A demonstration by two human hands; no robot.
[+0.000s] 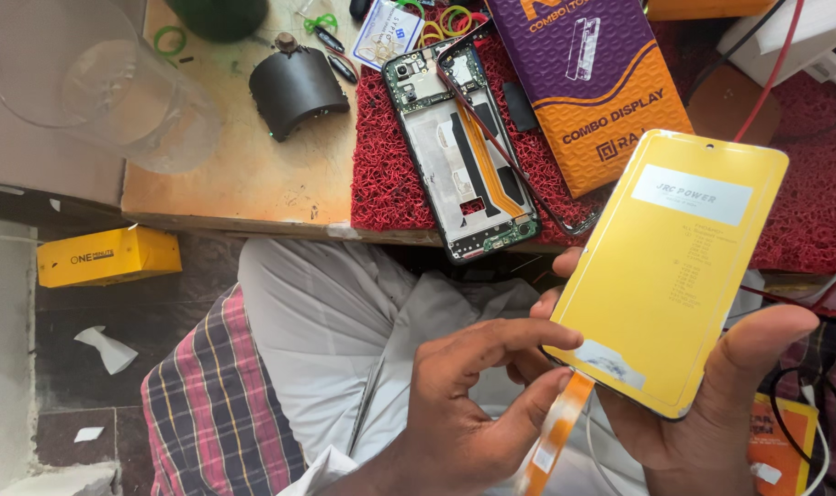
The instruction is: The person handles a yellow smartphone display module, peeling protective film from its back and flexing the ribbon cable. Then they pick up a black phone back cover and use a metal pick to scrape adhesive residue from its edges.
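Both hands (pixel 574 404) hold yellow display panel (pixel 666 276); clear glass (pixel 96 83) looks empty.

Orange flex strip (pixel 554 439) cut off at bottom edge, lower end blurred. Purple-orange box (pixel 591 83) cropped at top. Small print on yellow panel (pixel 668 271) too tiny to read.

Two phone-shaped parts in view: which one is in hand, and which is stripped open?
The yellow-backed display panel is held in the right hand. The opened phone frame, circuit board and ribbon cable exposed, lies untouched on the red mat.
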